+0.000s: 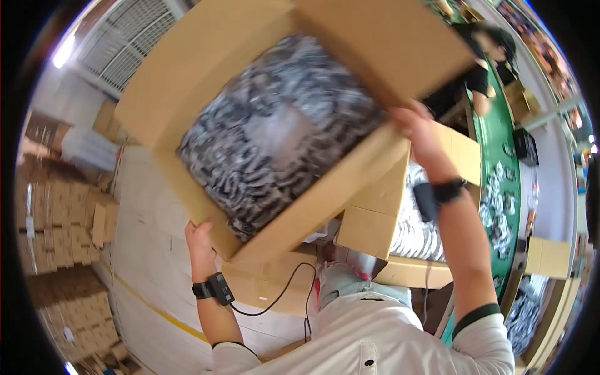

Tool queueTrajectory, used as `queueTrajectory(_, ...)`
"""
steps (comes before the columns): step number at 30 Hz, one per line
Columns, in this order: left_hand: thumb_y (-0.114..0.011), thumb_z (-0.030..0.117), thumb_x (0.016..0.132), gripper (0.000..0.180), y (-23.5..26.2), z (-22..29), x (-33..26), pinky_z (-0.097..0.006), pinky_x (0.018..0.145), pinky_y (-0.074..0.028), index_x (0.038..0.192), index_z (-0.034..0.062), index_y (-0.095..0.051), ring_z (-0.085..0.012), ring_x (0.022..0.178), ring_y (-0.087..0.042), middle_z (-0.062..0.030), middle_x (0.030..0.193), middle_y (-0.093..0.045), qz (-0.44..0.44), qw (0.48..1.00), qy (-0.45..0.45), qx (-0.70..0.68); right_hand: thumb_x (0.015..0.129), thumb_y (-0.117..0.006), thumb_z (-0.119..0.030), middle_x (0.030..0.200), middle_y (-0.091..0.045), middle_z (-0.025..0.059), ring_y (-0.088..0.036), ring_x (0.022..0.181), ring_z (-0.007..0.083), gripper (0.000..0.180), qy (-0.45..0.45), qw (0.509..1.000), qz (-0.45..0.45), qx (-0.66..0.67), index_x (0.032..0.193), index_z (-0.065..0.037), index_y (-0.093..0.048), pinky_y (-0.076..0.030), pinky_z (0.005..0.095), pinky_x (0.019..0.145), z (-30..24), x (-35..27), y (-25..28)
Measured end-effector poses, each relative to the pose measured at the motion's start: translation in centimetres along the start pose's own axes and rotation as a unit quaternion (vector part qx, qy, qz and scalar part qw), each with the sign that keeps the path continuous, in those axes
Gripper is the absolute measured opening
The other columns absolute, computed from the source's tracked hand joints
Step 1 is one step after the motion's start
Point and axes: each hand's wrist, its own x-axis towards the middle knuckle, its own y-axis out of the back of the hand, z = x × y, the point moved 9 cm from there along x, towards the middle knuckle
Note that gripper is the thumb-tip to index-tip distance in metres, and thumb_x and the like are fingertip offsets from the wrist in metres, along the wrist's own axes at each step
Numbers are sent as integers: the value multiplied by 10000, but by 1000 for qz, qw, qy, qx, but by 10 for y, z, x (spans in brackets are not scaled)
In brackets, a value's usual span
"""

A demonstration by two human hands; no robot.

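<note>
**Open carton lifted and tipped at head height**

A person holds a large open cardboard carton [206,81] up in front of the head camera, tilted so its mouth faces the viewer. The left hand [199,240] grips the carton's lower corner, fingers wrapped around the edge. The right hand [424,134] clasps the upper right rim beneath a raised flap [387,44]. A bag of small dark packets [281,137] sits fully inside, nothing spilled yet. Below stands a second open carton [375,219], beside a green conveyor [497,150] strewn with packets.
</note>
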Motion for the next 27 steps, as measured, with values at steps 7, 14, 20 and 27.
queueTrajectory(7,-533,59,866,273,71,-178,189,-412,730,-567,1080,-45,-668,-294,894,-700,-150,951,-701,67,943,152,289,979,-617,-240,1159,-688,179,-672,1059,283,422,-68,952,-288,-80,1315,14,-587,-543,389,946,77,-140,-151)
queueTrajectory(14,-576,20,847,283,83,-198,252,-485,701,-593,1104,-53,-668,-349,864,-720,-174,937,-717,-91,894,163,407,948,-644,-386,1221,-690,211,-672,1096,371,520,-334,824,-395,-233,1323,-27,-614,-519,436,966,196,-367,-38)
queueTrajectory(20,-674,163,901,580,47,-139,170,-504,1045,-464,1406,-53,-490,-475,1217,-579,-320,1329,-588,137,868,-90,469,956,-656,-328,1166,-721,181,-687,1084,280,455,-383,887,-129,-223,1278,-7,-649,-522,370,966,232,-376,60)
queueTrajectory(27,-783,388,832,926,-152,-125,-27,-559,1182,-291,1523,-39,-339,-499,1446,-303,-351,1522,-361,-98,655,-387,641,939,-646,-193,1129,-730,150,-686,1020,220,396,-504,852,75,-117,1269,24,-650,-531,350,934,292,-517,157)
